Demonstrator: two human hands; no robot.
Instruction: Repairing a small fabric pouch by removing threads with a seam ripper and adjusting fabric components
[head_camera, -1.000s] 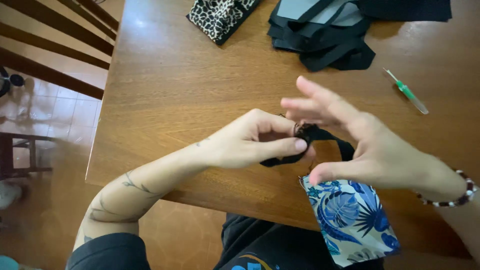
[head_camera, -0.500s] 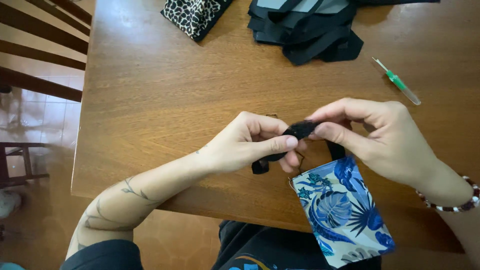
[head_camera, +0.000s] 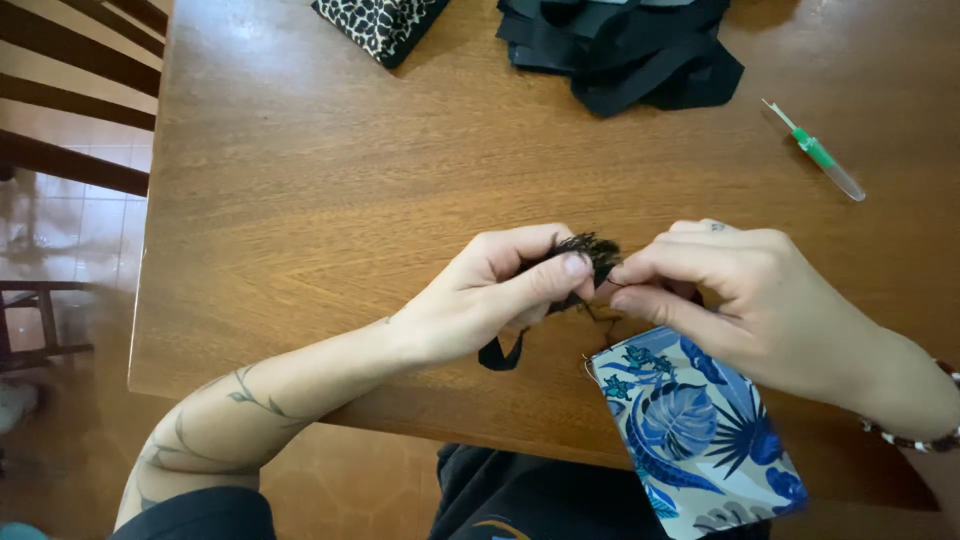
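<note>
Together, our left hand (head_camera: 490, 295) and right hand (head_camera: 745, 295) meet over the brown wooden table (head_camera: 330, 190), each pinching the same frayed black fabric strap (head_camera: 590, 255) between thumb and fingers. The strap's frayed end sticks up between our fingertips, and a loose loop of it hangs below our left hand, resting on the wood. Just beneath our right hand lies a blue and grey leaf-print fabric pouch (head_camera: 695, 430), overhanging the table's near edge. Further out we see a green-handled seam ripper (head_camera: 820, 152) to the right, a heap of black straps and cloth (head_camera: 625, 50) at the far edge, and a leopard-print fabric piece (head_camera: 380, 22) beside it.
</note>
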